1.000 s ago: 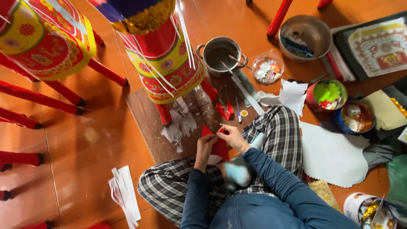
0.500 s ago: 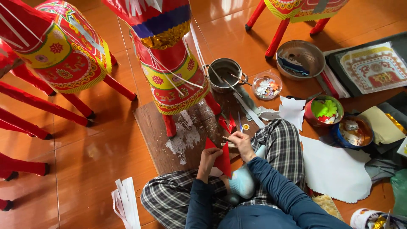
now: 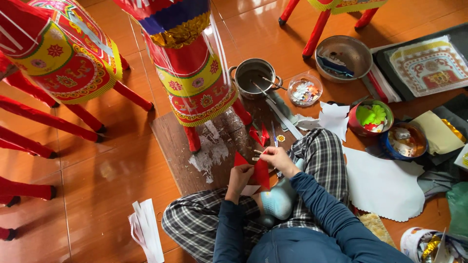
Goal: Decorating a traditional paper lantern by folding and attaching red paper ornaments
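Observation:
I sit cross-legged on the floor in checked trousers. My left hand (image 3: 240,176) pinches a red paper cutout (image 3: 258,171) at its lower edge. My right hand (image 3: 276,158) holds the same red paper from the right, with a thin stick between its fingers. Both hands hover over a dark wooden board (image 3: 185,151) smeared with white glue. More red paper pieces (image 3: 259,134) lie on the board just beyond my hands. A red and yellow decorated paper figure on red legs (image 3: 192,83) stands on the board's far end.
A metal pot (image 3: 254,78) with brushes sits past the board. A small dish of paper flowers (image 3: 304,90), a metal bowl (image 3: 343,54), round tins (image 3: 370,118), white paper sheets (image 3: 382,185) and printed sheets (image 3: 431,63) lie right. Another paper figure (image 3: 63,53) stands left. White strips (image 3: 146,234) lie near my left knee.
The view has shifted, so the figures and pot sit lower in frame. My hands have kept hold of the red paper, drawing it slightly nearer my lap.

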